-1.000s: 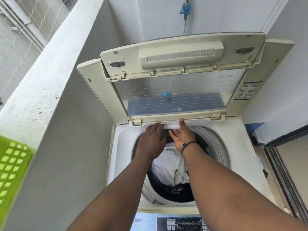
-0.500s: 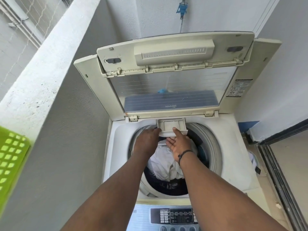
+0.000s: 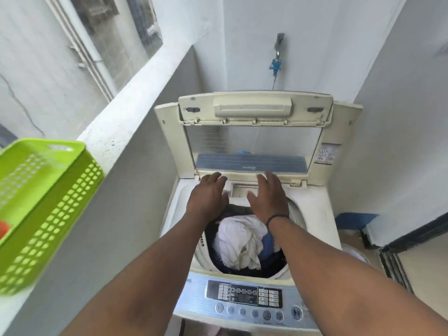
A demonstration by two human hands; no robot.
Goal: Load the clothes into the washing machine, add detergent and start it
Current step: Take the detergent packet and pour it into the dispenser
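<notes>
A top-loading washing machine (image 3: 312, 209) stands with its folded lid (image 3: 252, 132) raised against the back wall. White, dark and blue clothes (image 3: 238, 243) fill the drum. A small white detergent drawer (image 3: 242, 191) is pulled out at the drum's back rim. My left hand (image 3: 208, 197) hovers at the drawer's left side, fingers spread. My right hand (image 3: 269, 195), a dark band on its wrist, is at the drawer's right side, fingers apart, thumb by the drawer front. Neither hand holds anything. The control panel (image 3: 244, 295) is at the front.
A lime-green perforated basket (image 3: 41, 204) sits on the concrete ledge (image 3: 126, 112) at left, something orange inside it. A blue tap (image 3: 275, 65) is on the back wall. A white wall closes the right side, with a sliding-door track (image 3: 392, 263) on the floor.
The detergent drawer came out from under the lid hinge. Both hands let go of it and opened beside it. The view pulled back, showing more of the basket and control panel.
</notes>
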